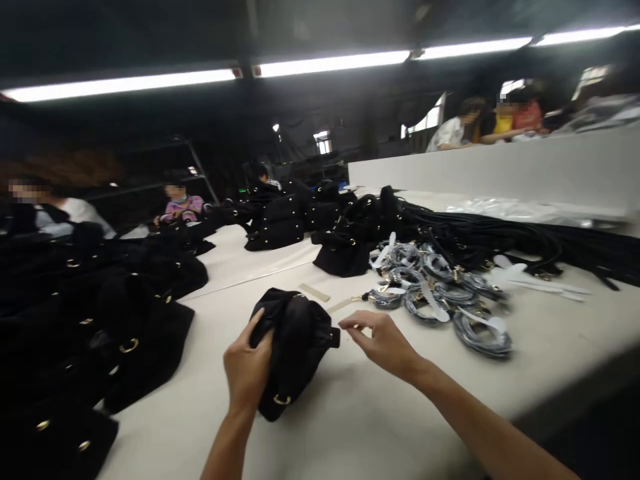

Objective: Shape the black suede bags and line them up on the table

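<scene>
Grasps a soft, crumpled black bag (297,347) in the left hand (249,367), at the near middle of the tabletop (380,420); cannot see into it. Holds the right hand (385,343) with thumb and forefinger drawn together just beside the bag's small dark tab (335,338); cannot tell whether pinching anything. Shows a gold-coloured ring (282,401) at the bag's near end. Has shiny grey-black coils (483,340) with white tags (434,303) farther right, more black bags (150,333) heaped left.
</scene>
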`<state>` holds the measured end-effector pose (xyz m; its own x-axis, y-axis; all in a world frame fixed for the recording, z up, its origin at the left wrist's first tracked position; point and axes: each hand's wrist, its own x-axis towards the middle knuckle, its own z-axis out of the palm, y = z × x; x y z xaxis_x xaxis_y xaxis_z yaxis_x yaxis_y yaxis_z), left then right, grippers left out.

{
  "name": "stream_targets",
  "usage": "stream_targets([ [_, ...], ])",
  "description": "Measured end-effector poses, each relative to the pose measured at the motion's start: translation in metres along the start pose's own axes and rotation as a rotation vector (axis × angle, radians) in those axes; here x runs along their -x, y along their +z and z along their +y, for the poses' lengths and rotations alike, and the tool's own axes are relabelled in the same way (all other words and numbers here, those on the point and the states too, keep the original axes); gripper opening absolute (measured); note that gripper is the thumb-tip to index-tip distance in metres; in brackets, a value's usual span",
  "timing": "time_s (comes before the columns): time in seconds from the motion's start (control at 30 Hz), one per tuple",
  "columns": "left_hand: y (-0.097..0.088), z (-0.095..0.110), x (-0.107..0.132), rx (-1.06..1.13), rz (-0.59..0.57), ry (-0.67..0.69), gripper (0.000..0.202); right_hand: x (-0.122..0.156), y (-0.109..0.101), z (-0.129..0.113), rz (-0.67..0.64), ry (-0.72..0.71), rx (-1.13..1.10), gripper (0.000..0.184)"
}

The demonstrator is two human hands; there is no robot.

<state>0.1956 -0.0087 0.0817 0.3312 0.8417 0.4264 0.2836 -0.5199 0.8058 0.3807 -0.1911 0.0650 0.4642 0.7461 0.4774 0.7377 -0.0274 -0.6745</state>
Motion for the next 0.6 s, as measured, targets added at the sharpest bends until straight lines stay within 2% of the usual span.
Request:
stream_targets([
  [0.1, -0.005, -0.021, -0.017, 0.117, 0.009, -0.137, 0.018, -0.004, -0.034, 0.037, -0.017, 0.209, 0.566, 0.03],
  [0.13, -0.006, -0.026, -0.021, 0.159, 0.014, -0.195, 0.018, -0.009, -0.041, 0.049, -0.048, 0.266, 0.686, 0.03],
  [0.23, -0.009, -0.036, -0.028, 0.232, 0.038, -0.292, 0.025, -0.024, -0.047, 0.078, -0.131, 0.312, 0.775, 0.02],
  [0.33, -0.016, -0.041, -0.029, 0.272, 0.031, -0.308, 0.028, -0.034, -0.037, 0.09, -0.141, 0.28, 0.798, 0.006],
  [0.47, -0.021, -0.043, -0.021, 0.297, -0.019, -0.229, 0.023, -0.037, -0.025, 0.08, -0.096, 0.183, 0.769, 0.011],
  [0.53, -0.02, -0.043, -0.02, 0.3, -0.028, -0.209, 0.019, -0.036, -0.025, 0.059, -0.008, 0.1, 0.676, 0.019],
  [0.6, -0.017, -0.045, -0.02, 0.307, -0.03, -0.209, 0.019, -0.033, -0.029, 0.026, 0.101, -0.013, 0.418, 0.025],
])
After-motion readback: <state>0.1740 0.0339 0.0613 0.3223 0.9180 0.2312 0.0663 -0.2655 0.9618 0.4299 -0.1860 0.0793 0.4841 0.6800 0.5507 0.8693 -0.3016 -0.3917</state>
